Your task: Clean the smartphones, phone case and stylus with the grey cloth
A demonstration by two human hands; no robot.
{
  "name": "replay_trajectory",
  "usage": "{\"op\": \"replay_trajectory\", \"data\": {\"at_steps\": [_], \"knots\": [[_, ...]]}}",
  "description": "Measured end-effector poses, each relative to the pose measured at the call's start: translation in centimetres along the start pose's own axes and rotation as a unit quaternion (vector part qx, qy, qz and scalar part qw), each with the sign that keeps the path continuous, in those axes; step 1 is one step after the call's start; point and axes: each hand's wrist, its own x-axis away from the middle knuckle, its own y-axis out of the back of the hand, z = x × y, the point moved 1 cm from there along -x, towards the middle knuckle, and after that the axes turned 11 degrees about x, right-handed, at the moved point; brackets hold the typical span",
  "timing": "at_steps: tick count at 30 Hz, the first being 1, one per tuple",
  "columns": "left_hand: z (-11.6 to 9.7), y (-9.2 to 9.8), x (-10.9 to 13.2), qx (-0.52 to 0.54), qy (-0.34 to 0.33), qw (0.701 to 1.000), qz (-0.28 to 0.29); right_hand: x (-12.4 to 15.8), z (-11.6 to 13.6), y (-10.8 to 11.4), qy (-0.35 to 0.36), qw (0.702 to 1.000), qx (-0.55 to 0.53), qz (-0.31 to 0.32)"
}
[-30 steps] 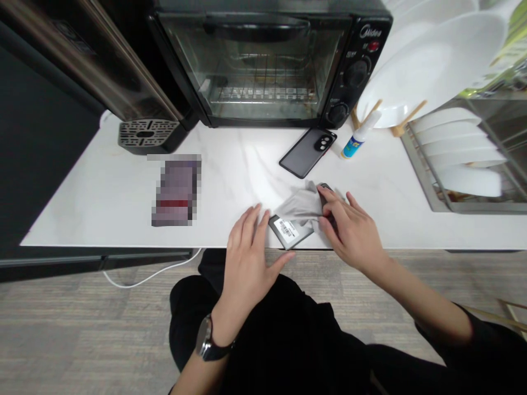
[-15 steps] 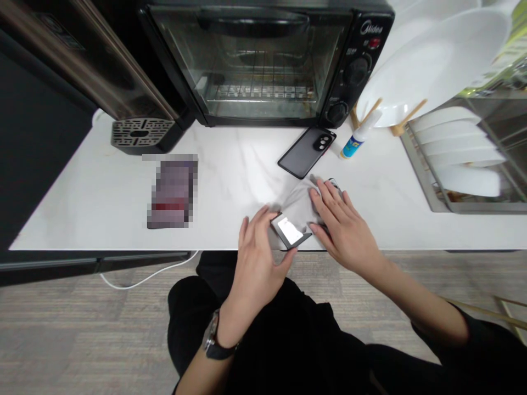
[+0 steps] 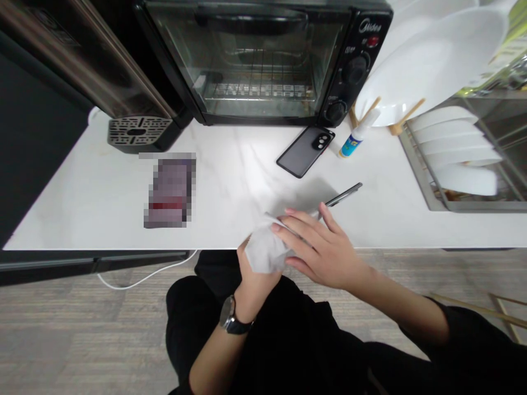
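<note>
My left hand (image 3: 257,280) is closed around the lower end of a slim phone (image 3: 345,194), its fingers mostly hidden. The phone is tilted, and its dark edge sticks out at the upper right. A thin whitish wipe (image 3: 265,249) drapes over the phone's near end and over part of my left hand. On top of the wipe lies my right hand (image 3: 325,249), fingers extended and pressing it against the phone. Beyond them a dark translucent phone case (image 3: 305,152) rests on the counter, with a small spray bottle (image 3: 353,142) to its right.
A toaster oven (image 3: 263,66) stands at the back of the white counter (image 3: 230,186). To the left are a machine with a drip grate (image 3: 140,130) and a blurred-out flat item (image 3: 168,192). White plates (image 3: 453,129) sit in a rack at the right.
The phone has been tilted up from the counter and drawn nearer the body. My right hand has slid the wipe left and down along it, over my left hand.
</note>
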Motion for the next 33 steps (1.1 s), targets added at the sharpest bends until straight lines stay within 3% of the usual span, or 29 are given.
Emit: {"op": "replay_trajectory", "data": {"at_steps": [5, 8, 12, 15, 18, 20, 24, 26, 30, 33], "knots": [[-0.9, 0.0, -0.8, 0.059, -0.045, 0.996, -0.039, 1.5, -4.6, -0.3, -0.211, 0.976, 0.038, -0.046], [-1.3, 0.0, -1.2, 0.079, -0.061, 0.994, -0.044, 2.3, -6.1, -0.7, -0.265, 0.961, 0.024, -0.07], [-1.0, -0.2, -1.0, 0.071, -0.081, 0.992, -0.058, 1.6, -2.6, -1.0, -0.216, 0.974, 0.016, -0.067], [-0.2, -0.2, -0.6, 0.037, -0.108, 0.991, -0.075, 0.4, 1.2, -1.0, -0.115, 0.992, 0.002, -0.05], [0.3, -0.3, -0.3, 0.007, -0.117, 0.989, -0.094, 0.0, 2.0, -0.9, -0.031, 0.998, -0.013, -0.054], [0.2, -0.3, -0.3, 0.012, -0.117, 0.988, -0.096, 0.3, 0.3, -0.8, -0.054, 0.996, -0.007, -0.068], [-0.6, -0.4, -0.6, 0.057, -0.092, 0.992, -0.059, 1.7, -5.4, -0.9, -0.22, 0.971, -0.002, -0.098], [-0.9, -0.3, -0.7, 0.063, -0.085, 0.993, -0.054, 2.0, -6.7, -1.1, -0.267, 0.958, -0.017, -0.105], [-0.9, -0.3, -0.8, 0.055, -0.092, 0.992, -0.069, 0.9, -4.4, -1.4, -0.284, 0.953, -0.027, -0.098], [-0.2, -0.6, -0.4, 0.037, -0.086, 0.993, -0.078, -0.6, -0.5, -1.5, -0.209, 0.974, -0.03, -0.077]]}}
